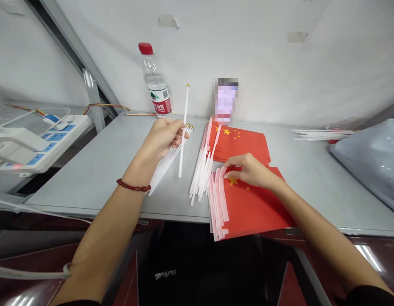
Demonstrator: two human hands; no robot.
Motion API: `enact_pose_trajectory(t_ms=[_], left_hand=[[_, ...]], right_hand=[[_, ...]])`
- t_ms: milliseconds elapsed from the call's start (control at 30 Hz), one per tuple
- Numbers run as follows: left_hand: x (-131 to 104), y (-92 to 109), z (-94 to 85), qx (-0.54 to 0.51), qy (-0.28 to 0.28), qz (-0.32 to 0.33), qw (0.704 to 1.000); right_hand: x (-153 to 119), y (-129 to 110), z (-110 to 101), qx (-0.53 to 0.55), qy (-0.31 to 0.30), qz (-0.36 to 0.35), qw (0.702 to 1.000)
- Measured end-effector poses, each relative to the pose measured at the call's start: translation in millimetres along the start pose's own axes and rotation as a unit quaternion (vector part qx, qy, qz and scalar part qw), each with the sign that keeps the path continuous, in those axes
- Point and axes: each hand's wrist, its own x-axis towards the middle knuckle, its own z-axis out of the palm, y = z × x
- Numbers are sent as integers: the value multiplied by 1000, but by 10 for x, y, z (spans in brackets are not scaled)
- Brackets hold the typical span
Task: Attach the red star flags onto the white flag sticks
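Observation:
My left hand pinches a white stick with a gold tip, held nearly upright above a bundle of similar white sticks. My right hand has its thumb and forefinger closed on the white sleeve edge of the top red flag in the near stack. That stack's layered white edges face left and overhang the table front. Behind it lie red flags with yellow stars, their white sticks fanned toward me.
A water bottle and a pixelated phone-like object stand by the wall. At left is a power strip with cables. More white sticks and a pale plastic bag lie right on the grey table.

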Motion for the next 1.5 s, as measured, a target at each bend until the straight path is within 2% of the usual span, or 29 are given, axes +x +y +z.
enact_pose_trajectory(t_ms=[133, 300, 367, 500, 567, 833, 967, 1167, 1500], left_hand=[[0, -14, 10, -133, -60, 19, 989], [-52, -35, 100, -180, -115, -1, 977], [-78, -36, 138, -187, -121, -13, 975], [-112, -51, 197, -176, -109, -29, 978], [-125, -68, 224, -155, -115, -29, 981], [-157, -171, 328, -89, -146, 17, 985], [-180, -181, 346, -72, -175, 24, 982], [-228, -183, 390, -52, -218, 3, 975], [-228, -207, 411, -43, -223, -15, 974]], right_hand=[[13, 29, 26, -28, 54, 2, 998], [19, 9, 33, -54, 96, -78, 991], [11, -21, 32, -52, 83, -52, 994], [-4, -59, 31, -52, 21, 46, 997], [-8, -59, 30, -35, 0, 60, 998], [-23, -119, 51, 2, -2, -27, 1000], [-41, -187, 76, 47, -38, -31, 998], [-52, -207, 95, 43, -52, -45, 997], [-61, -200, 93, 38, -55, -47, 997]])
